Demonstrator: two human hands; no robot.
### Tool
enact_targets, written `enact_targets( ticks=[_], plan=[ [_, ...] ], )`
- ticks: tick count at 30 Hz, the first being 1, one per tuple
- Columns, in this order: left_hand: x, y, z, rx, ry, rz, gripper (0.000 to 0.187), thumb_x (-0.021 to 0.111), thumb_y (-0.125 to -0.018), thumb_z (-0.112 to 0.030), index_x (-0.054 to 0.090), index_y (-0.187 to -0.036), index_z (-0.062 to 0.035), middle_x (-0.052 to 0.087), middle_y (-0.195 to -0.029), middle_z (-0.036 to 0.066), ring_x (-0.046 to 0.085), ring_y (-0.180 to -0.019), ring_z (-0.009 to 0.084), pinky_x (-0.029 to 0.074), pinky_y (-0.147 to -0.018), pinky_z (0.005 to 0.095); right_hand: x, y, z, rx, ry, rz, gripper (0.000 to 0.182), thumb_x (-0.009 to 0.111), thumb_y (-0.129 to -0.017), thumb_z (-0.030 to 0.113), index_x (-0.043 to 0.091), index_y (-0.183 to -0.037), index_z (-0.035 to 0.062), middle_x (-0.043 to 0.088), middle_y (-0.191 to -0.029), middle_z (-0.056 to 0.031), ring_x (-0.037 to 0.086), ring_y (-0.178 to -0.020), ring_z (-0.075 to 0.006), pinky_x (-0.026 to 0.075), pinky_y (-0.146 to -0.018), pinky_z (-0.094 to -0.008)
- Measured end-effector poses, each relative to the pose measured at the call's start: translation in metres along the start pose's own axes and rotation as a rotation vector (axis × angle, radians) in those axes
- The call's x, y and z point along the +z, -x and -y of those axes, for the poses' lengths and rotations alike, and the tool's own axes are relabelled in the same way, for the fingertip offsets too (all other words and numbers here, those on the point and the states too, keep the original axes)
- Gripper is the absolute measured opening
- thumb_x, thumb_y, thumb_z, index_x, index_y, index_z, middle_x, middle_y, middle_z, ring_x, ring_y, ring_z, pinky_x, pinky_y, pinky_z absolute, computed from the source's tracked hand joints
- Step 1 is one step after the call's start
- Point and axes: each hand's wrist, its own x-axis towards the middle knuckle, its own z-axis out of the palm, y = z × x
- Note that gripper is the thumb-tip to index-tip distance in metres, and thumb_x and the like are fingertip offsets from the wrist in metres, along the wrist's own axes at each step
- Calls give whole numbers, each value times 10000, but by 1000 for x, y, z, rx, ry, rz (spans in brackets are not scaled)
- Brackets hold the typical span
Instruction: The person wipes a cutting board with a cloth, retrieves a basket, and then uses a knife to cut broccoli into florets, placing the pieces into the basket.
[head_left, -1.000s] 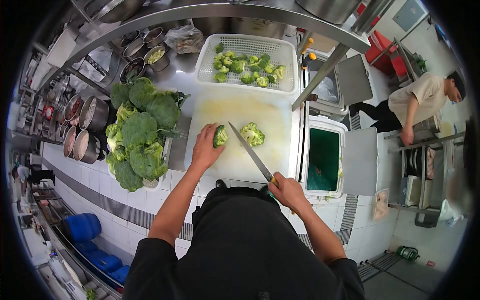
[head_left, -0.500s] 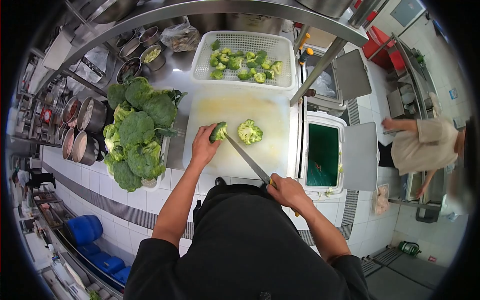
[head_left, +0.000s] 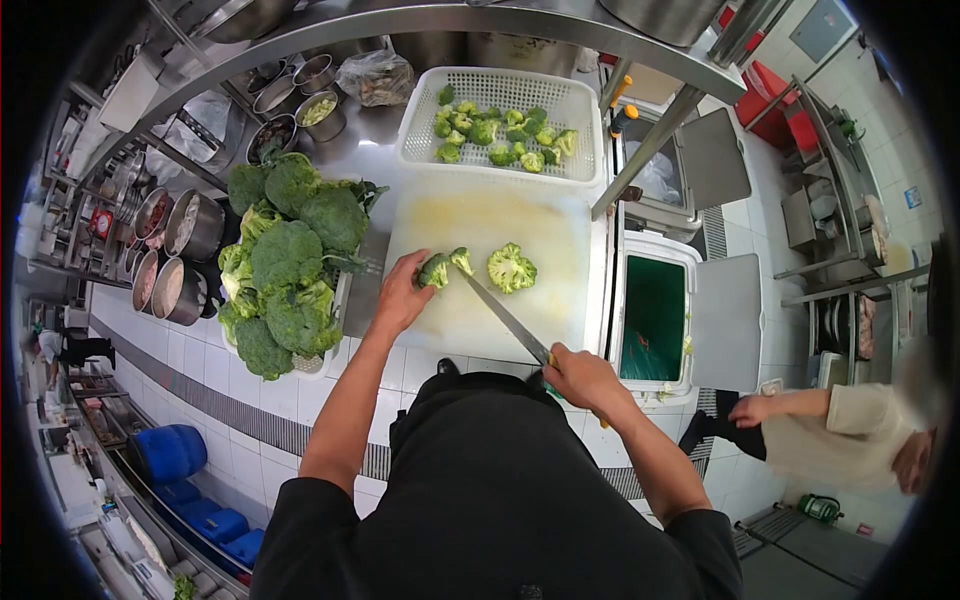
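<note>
My left hand (head_left: 402, 292) has its fingers closed round a piece of broccoli (head_left: 434, 271) on the left side of the white cutting board (head_left: 470, 218). Just right of that piece lies a small floret (head_left: 461, 259), touching the knife's tip. In my right hand (head_left: 584, 379), at the board's front edge, is the handle of a kitchen knife (head_left: 508, 318), its long blade slanting up and left across the board. A larger cut broccoli head (head_left: 512, 268) rests to the right of the blade, apart from it.
Behind the board stands a white perforated basket (head_left: 405, 135) with several florets. Whole broccoli heads (head_left: 290, 255) are piled at left, near metal pots (head_left: 190, 228). To the right is an open bin with a green interior (head_left: 652, 315). Another person (head_left: 840, 435) is at far right.
The broccoli by my left hand now shows as two pieces, with a small floret apart at the knife tip. The person at right has moved nearer the bottom of the view.
</note>
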Motion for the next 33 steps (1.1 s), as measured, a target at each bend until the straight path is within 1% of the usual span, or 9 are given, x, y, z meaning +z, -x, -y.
enact_targets(
  ticks=[2, 8, 15, 18, 20, 24, 26, 30, 33],
  plan=[
    [1, -2, 8, 122, -59, 17, 564, 745, -811, -134, 618, -1358, -78, 603, -1297, 138, 626, -1113, 313, 509, -975, 373, -6, 18, 2, 10, 25, -3, 310, 550, -987, 323, 552, -1069, 23, 704, -845, -263, 687, -842, -475, 527, -777, -575],
    [14, 1, 4, 89, -123, -67, 563, 752, -814, -81, 628, -1363, -71, 615, -1209, 120, 654, -1021, 254, 539, -921, 347, -1, 32, 11, -76, 21, -34, 310, 553, -988, 317, 547, -1039, 12, 692, -801, -260, 683, -806, -472, 530, -757, -572],
    [24, 2, 11, 89, -119, -105, 578, 756, -811, -104, 624, -1374, -74, 612, -1172, 119, 653, -994, 247, 539, -898, 345, 4, 11, 20, -100, 156, -64, 273, 543, -986, 288, 545, -1036, 19, 702, -789, -245, 698, -779, -453, 547, -725, -564],
    [29, 3, 7, 46, -104, -136, 599, 744, -805, -102, 616, -1389, -83, 605, -1129, 126, 638, -996, 264, 529, -902, 358, 28, -16, 20, -23, 266, -104, 258, 534, -985, 275, 542, -1042, 24, 708, -796, -242, 709, -775, -439, 554, -710, -555],
    [29, 2, -1, 13, -77, -130, 609, 706, -791, -129, 617, -1393, -120, 592, -1144, 148, 587, -1122, 337, 472, -1012, 411, 40, -32, 17, -23, 199, -125, 280, 524, -992, 290, 541, -1023, 12, 710, -819, -253, 717, -807, -430, 557, -734, -538],
    [17, 10, -3, -17, -125, -76, 648, 688, -781, -98, 602, -1421, -152, 581, -1145, 151, 570, -1134, 343, 461, -1024, 425, 14, -28, -2, -110, 19, -37, 329, 534, -995, 333, 548, -1028, 7, 708, -837, -254, 712, -822, -433, 548, -754, -527],
    [8, 15, 4, -60, -141, 6, 741, 680, -775, -86, 527, -1493, -184, 567, -1198, 159, 559, -1173, 353, 457, -1037, 425, -5, -8, -15, 21, -96, 168, 365, 555, -991, 379, 565, -1062, 21, 703, -858, -250, 691, -855, -452, 531, -781, -525],
    [-1, 10, -2, -5, -92, 40, 821, 674, -770, -75, 451, -1544, -232, 522, -1339, 169, 552, -1216, 369, 467, -1048, 430, 0, 26, -47, 26, -66, 172, 370, 573, -984, 402, 580, -1097, 50, 695, -863, -244, 670, -856, -462, 515, -786, -528],
    [-7, 2, -41, 115, -303, 189, 863, 663, -763, -57, 417, -1559, -284, 426, -1490, 171, 544, -1250, 401, 482, -1052, 449, -4, 52, -49, 57, -121, 183, 368, 577, -983, 408, 586, -1093, 57, 687, -861, -243, 664, -859, -455, 501, -775, -527]
  ],
)
